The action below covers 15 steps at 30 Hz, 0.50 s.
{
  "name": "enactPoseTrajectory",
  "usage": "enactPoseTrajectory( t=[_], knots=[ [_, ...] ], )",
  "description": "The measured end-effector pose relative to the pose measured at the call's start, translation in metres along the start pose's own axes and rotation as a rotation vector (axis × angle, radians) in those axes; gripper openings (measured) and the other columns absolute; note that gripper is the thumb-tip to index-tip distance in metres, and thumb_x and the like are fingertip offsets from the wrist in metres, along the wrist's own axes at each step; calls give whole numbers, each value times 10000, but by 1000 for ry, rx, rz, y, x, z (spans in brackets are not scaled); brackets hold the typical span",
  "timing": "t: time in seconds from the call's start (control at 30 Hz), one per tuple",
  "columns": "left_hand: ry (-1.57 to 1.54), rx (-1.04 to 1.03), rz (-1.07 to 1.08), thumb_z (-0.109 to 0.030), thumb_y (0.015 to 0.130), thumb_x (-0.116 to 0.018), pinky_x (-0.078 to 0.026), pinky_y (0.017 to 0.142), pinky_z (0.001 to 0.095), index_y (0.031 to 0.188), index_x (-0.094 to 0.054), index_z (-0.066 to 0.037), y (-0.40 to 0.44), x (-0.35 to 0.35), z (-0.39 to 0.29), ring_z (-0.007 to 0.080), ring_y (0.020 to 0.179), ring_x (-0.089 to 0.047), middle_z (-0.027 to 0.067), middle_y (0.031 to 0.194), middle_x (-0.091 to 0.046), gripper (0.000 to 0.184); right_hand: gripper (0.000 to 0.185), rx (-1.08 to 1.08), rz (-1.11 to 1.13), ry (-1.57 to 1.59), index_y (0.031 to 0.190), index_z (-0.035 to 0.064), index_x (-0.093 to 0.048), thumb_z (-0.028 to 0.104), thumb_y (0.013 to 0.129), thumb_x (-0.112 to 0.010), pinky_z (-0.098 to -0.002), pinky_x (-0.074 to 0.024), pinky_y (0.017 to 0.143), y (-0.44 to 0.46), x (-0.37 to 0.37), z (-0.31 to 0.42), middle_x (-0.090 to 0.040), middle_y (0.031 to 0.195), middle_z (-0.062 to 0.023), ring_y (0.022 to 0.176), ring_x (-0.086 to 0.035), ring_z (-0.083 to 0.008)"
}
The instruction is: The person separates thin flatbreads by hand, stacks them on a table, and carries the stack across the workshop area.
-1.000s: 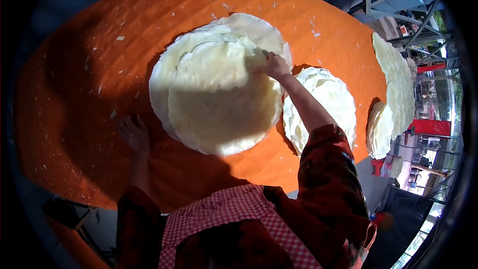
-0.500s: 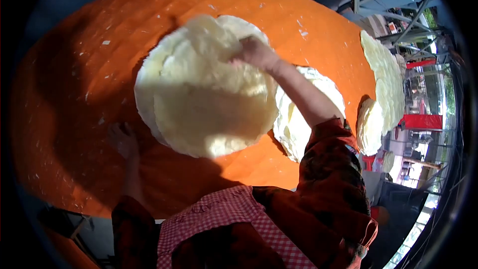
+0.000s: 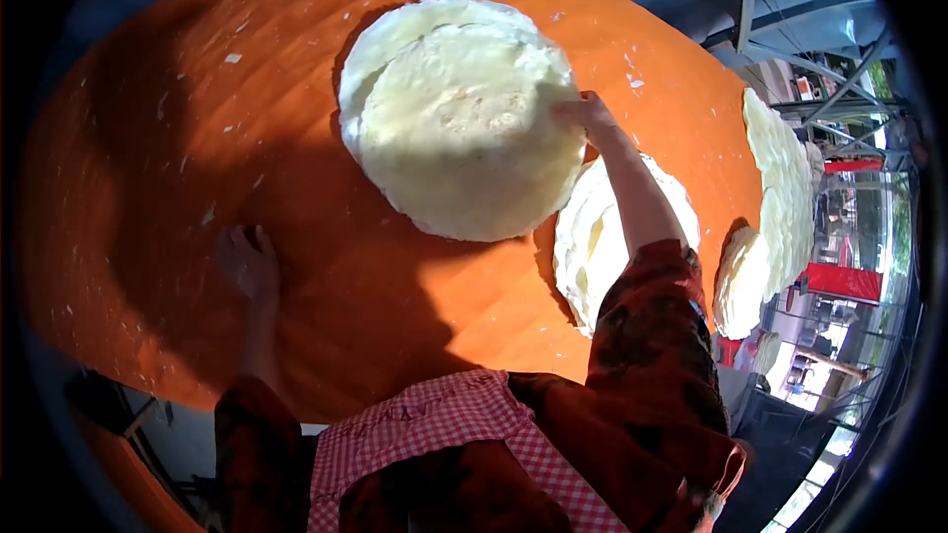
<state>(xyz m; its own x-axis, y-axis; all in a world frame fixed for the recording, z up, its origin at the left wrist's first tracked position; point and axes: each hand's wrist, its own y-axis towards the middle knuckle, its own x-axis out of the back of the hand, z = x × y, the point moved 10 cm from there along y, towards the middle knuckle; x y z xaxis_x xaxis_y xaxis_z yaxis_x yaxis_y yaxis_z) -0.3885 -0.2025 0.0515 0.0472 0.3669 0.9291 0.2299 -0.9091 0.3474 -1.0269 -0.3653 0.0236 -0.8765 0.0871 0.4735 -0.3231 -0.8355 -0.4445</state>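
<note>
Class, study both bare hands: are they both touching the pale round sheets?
No, only the right hand touches the sheets; the left hand is apart, at the orange tabletop.

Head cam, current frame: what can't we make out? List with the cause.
- Head view, right hand: fingertips blur into the pale top sheet; pinching or only touching, unclear.
- Head view, left hand: finger detail lost in shadow.
- Head view, large stack: sheet count, lower layers covered by the top sheet.
- Head view, smaller stack: right part behind the right forearm.
- Head view, background objects at far right: too small, distorted.
</note>
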Motion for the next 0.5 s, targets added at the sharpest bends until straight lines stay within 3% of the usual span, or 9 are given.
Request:
enactPoseTrajectory(
  t=[0.1,0.23,0.27,0.3,0.33,0.5],
  knots=[
    [46,-25,-46,-234,894,-600,-445,858,503,1022,-535,-7,-1,6,-3,372,1039,-516,212,1094,-552,269,519,-316,269,412,1160,-72,-551,119,731,-772,-368,-509,896,-43,-26,22,-643,1086,-122,957,-639,-214],
    [-24,-5,-31,-253,892,-597,-454,859,511,1029,-542,-5,-3,-8,10,379,1043,-516,214,1099,-555,288,430,61,455,74,1120,-71,-607,136,765,-736,-341,-503,852,-48,-54,111,-661,1041,-152,953,-638,-205],
    [-25,-14,-55,-256,889,-599,-457,850,513,1026,-543,-8,-2,-2,9,381,1036,-518,209,1086,-557,289,364,226,319,-304,1073,-64,-644,106,760,-718,-357,-491,871,-80,-63,170,-666,1023,-158,969,-633,-214],
    [-28,-30,-73,-259,886,-601,-460,841,515,1023,-544,-11,-2,5,5,382,1029,-520,205,1074,-559,290,355,324,364,-321,1048,-63,-657,136,760,-714,-374,-479,892,-48,-79,184,-665,1016,-161,969,-631,-232],
    [-35,-50,-90,-263,883,-603,-463,831,517,1020,-545,-13,-3,11,3,383,1022,-522,201,1061,-561,291,433,339,414,-123,1079,-51,-631,220,759,-738,-381,-505,877,-106,-97,238,-671,1003,-145,908,-654,-254],
    [-149,-37,-126,-240,860,-616,-455,843,476,969,-570,-42,-7,14,8,368,987,-527,175,1022,-564,231,368,276,291,384,1153,-56,-556,167,861,-573,-423,-524,859,-244,-77,351,-627,1076,-183,927,-636,-270]
  ],
)
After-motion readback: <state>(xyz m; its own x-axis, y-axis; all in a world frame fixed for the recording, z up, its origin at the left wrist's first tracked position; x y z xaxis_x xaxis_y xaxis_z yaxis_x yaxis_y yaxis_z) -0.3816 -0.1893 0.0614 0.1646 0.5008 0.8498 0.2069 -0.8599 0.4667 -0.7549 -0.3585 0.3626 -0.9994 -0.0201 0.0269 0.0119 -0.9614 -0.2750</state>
